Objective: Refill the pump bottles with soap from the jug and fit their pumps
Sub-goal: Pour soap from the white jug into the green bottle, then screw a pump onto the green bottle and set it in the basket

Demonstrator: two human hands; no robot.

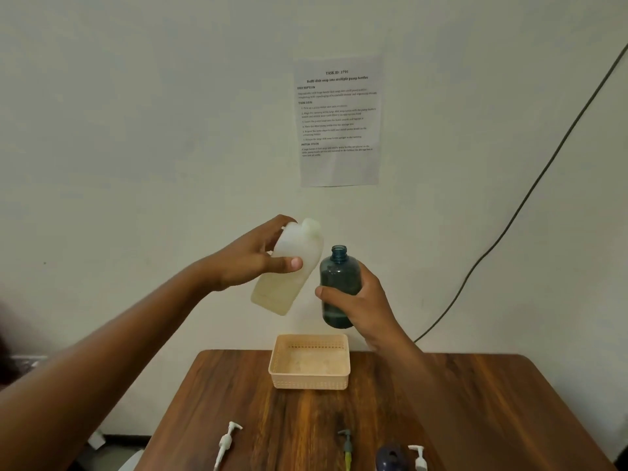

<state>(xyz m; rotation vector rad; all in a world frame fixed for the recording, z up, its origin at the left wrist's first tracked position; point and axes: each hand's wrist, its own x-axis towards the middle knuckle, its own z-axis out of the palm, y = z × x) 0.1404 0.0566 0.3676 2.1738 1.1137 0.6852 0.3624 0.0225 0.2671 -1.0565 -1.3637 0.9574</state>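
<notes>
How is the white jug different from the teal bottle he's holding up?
The white jug is pale, translucent and tilted; the teal bottle is dark, rounded and upright. The jug sits in the left hand, the bottle in the right hand. Both are held above the table.

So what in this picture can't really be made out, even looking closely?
All in the head view:
- Jug: its cap end is blurred, so open or capped is unclear.
- Teal bottle: the right hand covers its far side; the soap level is hard to judge.
- Wall sheet: body text too small to read.
- Dark bottle and white pump: cut off by the bottom edge.
</notes>
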